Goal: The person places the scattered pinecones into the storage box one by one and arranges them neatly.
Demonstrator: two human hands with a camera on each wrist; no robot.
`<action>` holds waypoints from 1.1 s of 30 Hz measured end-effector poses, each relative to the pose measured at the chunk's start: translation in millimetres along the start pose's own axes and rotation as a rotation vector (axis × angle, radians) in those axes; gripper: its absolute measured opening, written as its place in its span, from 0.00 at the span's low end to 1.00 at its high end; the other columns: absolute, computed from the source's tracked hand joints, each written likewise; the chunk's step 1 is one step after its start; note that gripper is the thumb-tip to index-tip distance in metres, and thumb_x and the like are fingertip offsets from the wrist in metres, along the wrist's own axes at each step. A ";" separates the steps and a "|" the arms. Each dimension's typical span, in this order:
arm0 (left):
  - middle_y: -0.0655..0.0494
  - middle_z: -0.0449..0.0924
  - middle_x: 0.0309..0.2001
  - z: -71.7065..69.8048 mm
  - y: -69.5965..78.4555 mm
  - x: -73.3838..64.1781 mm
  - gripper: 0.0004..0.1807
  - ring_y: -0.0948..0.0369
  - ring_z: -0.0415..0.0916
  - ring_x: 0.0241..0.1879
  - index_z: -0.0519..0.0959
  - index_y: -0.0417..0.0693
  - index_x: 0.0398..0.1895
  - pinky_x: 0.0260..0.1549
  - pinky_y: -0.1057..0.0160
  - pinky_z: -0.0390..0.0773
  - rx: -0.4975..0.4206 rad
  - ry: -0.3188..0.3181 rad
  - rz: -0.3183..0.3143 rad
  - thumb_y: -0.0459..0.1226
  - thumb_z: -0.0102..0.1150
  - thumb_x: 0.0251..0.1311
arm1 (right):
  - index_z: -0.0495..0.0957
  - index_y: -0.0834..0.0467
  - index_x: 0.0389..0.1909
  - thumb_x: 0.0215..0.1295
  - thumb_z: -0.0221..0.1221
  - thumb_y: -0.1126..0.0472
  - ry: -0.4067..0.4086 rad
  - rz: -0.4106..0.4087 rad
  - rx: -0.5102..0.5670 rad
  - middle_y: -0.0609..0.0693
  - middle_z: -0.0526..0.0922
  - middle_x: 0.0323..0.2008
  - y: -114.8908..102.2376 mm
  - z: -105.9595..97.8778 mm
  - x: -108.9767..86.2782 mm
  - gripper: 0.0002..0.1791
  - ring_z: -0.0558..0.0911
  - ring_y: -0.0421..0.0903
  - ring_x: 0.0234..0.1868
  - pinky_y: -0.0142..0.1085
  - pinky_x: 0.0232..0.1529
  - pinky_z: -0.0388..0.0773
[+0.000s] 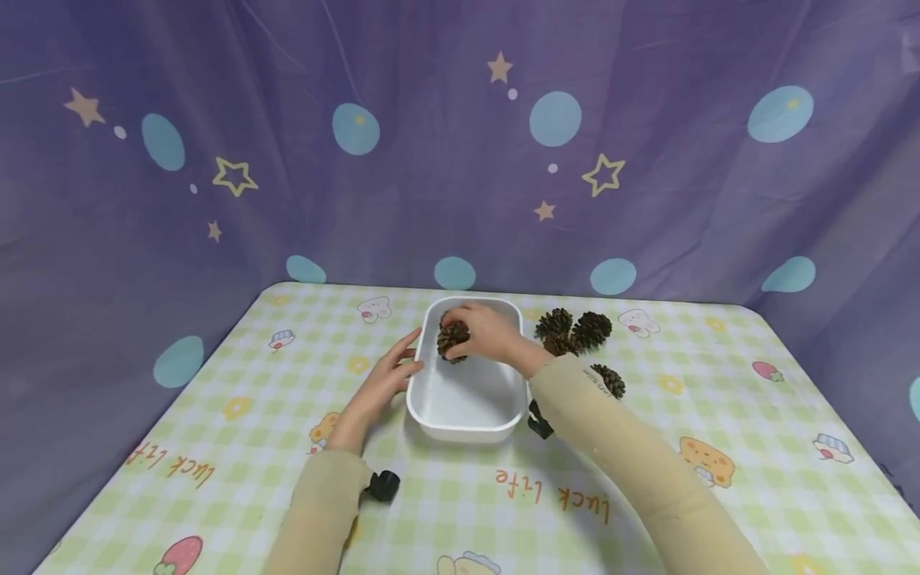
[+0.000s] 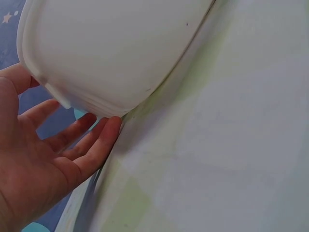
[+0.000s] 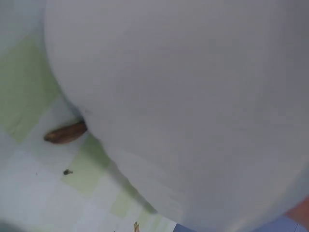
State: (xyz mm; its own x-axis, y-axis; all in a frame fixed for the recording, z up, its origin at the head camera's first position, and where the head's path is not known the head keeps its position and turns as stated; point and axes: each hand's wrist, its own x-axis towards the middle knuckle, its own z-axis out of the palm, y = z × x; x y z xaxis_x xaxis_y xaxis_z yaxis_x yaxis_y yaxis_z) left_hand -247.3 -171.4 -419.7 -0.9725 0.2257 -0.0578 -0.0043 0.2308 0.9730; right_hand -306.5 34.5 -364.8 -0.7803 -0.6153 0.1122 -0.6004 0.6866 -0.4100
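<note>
A white plastic container (image 1: 467, 434) stands on the table, its wall filling most of the right wrist view. Inside its far left part, my right hand (image 1: 490, 332) grips a pine cone (image 1: 453, 342) between thumb and fingers. Against the container's outer left wall lie the fingertips of my left hand (image 1: 388, 378). The left wrist view shows that hand (image 2: 53, 154) with fingers spread and loosely bent, touching the container (image 2: 116, 53) below its rim. Only a sliver of the right hand (image 3: 301, 212) shows in the right wrist view.
Several pine cones (image 1: 592, 331) cluster right of the container, and another pine cone (image 1: 611, 382) lies nearer, partly behind the right sleeve. A small brown piece (image 3: 66, 133) rests beside the container. A checked tablecloth (image 1: 237, 471) covers the table; a purple curtain (image 1: 446, 200) hangs behind.
</note>
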 end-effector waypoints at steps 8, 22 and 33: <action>0.43 0.61 0.60 -1.5 1.0 -1.0 0.34 0.46 0.69 0.52 0.50 0.64 0.70 0.44 0.56 0.79 0.000 0.009 -0.010 0.42 0.48 0.62 | 0.73 0.50 0.53 0.47 0.67 0.48 -0.035 0.013 -0.011 0.50 0.72 0.54 -6.0 6.6 4.9 0.30 0.73 0.47 0.54 0.42 0.55 0.72; 0.39 0.58 0.62 4.4 28.3 -15.3 0.33 0.44 0.65 0.56 0.48 0.57 0.71 0.49 0.53 0.77 -0.029 -0.017 -0.041 0.36 0.45 0.63 | 0.73 0.51 0.54 0.49 0.67 0.51 -0.018 0.045 -0.007 0.49 0.74 0.52 -2.0 19.8 10.3 0.29 0.74 0.45 0.52 0.39 0.54 0.73; 0.38 0.60 0.60 3.9 28.6 -15.8 0.33 0.43 0.66 0.54 0.49 0.55 0.71 0.46 0.56 0.78 -0.035 -0.006 -0.036 0.35 0.46 0.63 | 0.74 0.56 0.52 0.50 0.66 0.51 0.013 0.029 0.016 0.49 0.77 0.48 3.0 9.6 4.5 0.28 0.76 0.46 0.49 0.38 0.52 0.74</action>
State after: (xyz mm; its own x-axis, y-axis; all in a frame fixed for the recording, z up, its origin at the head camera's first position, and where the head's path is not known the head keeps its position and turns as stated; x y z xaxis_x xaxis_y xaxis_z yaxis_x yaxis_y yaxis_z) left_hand -231.2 -164.8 -391.8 -0.9701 0.2236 -0.0942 -0.0476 0.2053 0.9775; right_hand -310.1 30.1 -374.3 -0.7996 -0.5900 0.1117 -0.5746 0.6979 -0.4275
